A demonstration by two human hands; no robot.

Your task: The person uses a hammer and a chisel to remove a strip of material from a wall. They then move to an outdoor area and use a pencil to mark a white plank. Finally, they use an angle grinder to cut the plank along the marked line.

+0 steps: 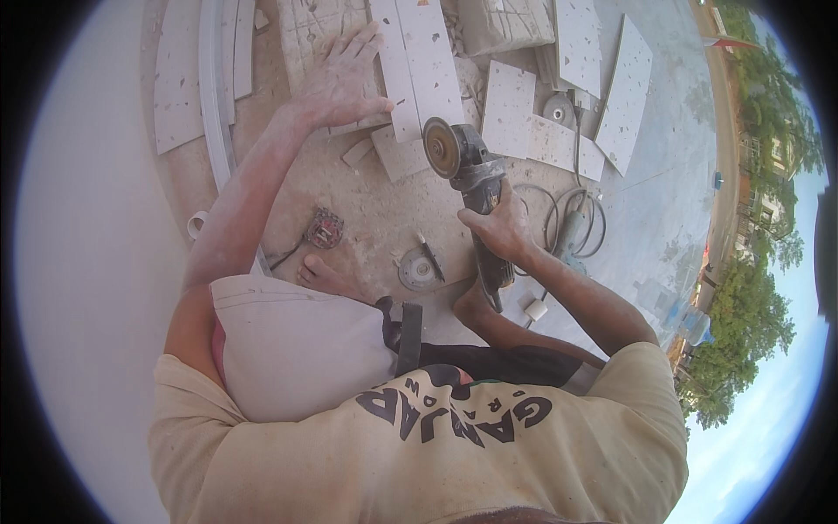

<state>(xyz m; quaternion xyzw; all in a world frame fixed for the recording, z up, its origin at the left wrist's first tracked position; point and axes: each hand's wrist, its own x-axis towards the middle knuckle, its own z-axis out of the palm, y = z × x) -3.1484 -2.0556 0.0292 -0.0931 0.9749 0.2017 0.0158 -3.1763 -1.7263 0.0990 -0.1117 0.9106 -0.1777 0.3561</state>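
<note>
My right hand [504,229] is wrapped round the body of a black angle grinder [478,170], held up over the dusty floor. Its round brown disc [442,147] faces up and left, close to the near end of a long white tile strip [423,65] with a dark line along it. Spread fingers of my left hand [345,86] rest at the left edge of that strip, over a rough, dusty block [305,39]. Whether the disc touches the strip I cannot tell.
Near my bare foot lie a tape measure [325,227] and a grey disc [418,269] with a pen-like stick. A long metal bar [212,96] runs along the left. At right are cut tile pieces [624,96], a second power tool [573,231] and looped cable [599,229].
</note>
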